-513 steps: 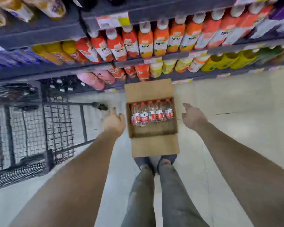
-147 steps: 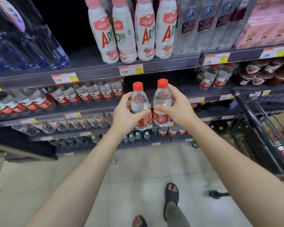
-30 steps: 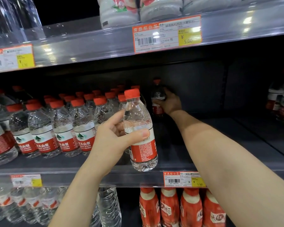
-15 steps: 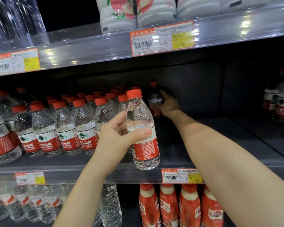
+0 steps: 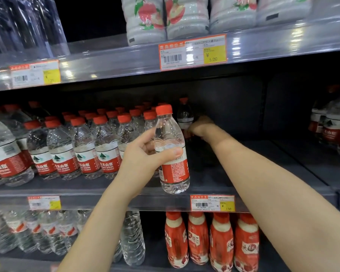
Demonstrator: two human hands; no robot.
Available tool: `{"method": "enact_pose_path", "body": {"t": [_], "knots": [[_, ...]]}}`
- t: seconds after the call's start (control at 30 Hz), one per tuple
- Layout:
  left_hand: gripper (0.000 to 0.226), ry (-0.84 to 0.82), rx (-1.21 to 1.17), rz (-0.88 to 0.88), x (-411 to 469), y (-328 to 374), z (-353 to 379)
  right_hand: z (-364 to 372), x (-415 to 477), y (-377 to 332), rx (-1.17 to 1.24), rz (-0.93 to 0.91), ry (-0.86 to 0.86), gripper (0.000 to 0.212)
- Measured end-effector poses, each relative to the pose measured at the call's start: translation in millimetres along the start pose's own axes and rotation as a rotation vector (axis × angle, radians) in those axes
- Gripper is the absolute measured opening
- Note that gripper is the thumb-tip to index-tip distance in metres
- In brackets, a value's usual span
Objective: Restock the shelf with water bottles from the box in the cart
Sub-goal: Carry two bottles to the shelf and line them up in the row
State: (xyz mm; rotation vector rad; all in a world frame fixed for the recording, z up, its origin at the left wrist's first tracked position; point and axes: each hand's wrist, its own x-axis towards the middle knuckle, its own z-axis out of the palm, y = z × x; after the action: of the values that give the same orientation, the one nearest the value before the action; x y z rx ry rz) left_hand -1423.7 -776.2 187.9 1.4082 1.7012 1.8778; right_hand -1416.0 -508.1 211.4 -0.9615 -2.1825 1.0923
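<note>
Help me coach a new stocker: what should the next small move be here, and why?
Probably draw the right hand out, away from the back bottle. That bottle stands upright deep on the shelf, beside the filled rows, while the left hand holds a second bottle at the shelf's front edge, ready for the open lane the right arm now crosses.

Dark back panel (image 5: 234, 107), glare on clear price rail (image 5: 116, 59).

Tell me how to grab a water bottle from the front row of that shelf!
Take the front-row bottle round its shoulder just above the red label, coming straight from the front: it stands upright, and its neighbours stand close on both sides.
</note>
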Motion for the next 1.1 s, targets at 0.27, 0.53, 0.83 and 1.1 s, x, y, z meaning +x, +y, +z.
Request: {"method": "enact_pose_path", "body": {"t": [0.27,0.53,0.83,1.1], "knots": [[0.071,0.103,0.003,0.008,16,1,23,-58,-107,-3,0.240,-0.195,-0.551,0.056],[0.075,0.135,0.002,-0.001,14,0,43,-57,-159,17,0.313,-0.432,-0.420,0.075],[0.069,0.258,0.453,0.191,-17,19,35,-40,-148,22,0.185,-0.403,-0.142,0.076],[0.075,0.204,1.138,0.279,-31,21,19,-15,-108,29,0.160,-0.333,0.001,0.086]]}}
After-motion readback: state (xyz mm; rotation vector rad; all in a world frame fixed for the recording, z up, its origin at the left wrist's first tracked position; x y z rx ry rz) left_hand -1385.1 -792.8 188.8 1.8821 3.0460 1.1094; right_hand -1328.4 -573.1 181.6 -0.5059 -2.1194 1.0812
